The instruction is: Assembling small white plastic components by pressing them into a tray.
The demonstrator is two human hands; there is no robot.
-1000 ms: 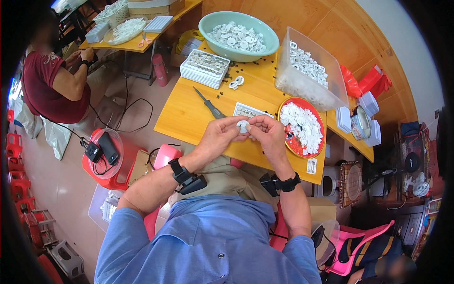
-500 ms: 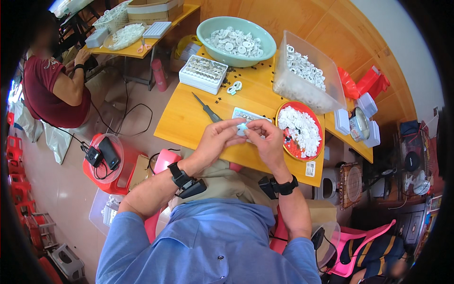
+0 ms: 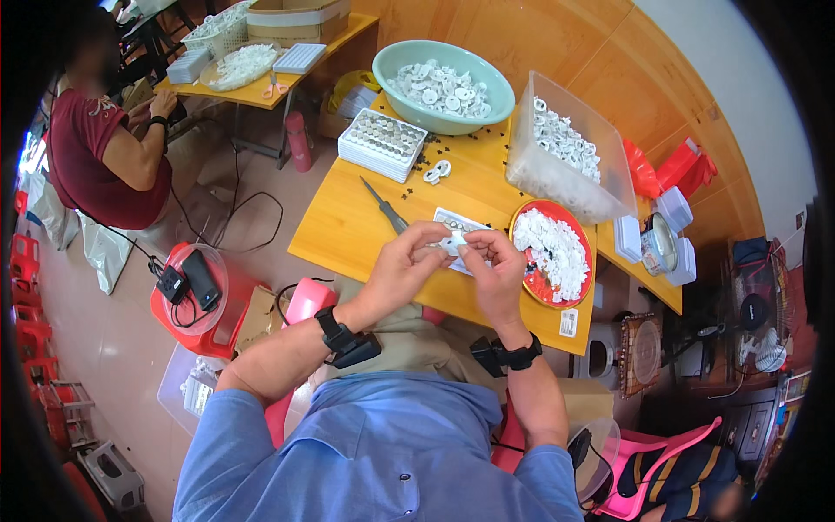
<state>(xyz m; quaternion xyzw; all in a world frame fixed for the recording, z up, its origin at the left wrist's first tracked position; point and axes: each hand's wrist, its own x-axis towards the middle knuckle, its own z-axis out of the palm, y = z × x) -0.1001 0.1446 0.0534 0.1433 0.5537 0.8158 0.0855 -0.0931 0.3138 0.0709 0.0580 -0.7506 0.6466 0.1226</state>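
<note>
Between the fingertips of both hands is a small white plastic part (image 3: pixel 452 243). My left hand (image 3: pixel 407 261) pinches it from the left, and my right hand (image 3: pixel 496 265) grips its right side. Just beyond the fingers lies a white tray (image 3: pixel 448 215) with small round pieces, partly covered by my hands. A dark-handled screwdriver (image 3: pixel 388 209) rests on the table left of the tray. To the right of my right hand stands a red round tray (image 3: pixel 538 285) heaped with small white parts (image 3: pixel 557 248) and a few dark ones.
On the yellow table (image 3: pixel 335 230) stand stacked white trays of round metal pieces (image 3: pixel 383 139), a green basin (image 3: pixel 383 65) and a clear bin (image 3: pixel 565 196) of white parts. Two white rings (image 3: pixel 437 172) lie among scattered black bits. A person in maroon (image 3: pixel 109 165) sits at the left.
Both hands have turned the white part slightly between the fingers, and it now sits a little lower. The whole view has shifted slightly; the other things stay in place.
</note>
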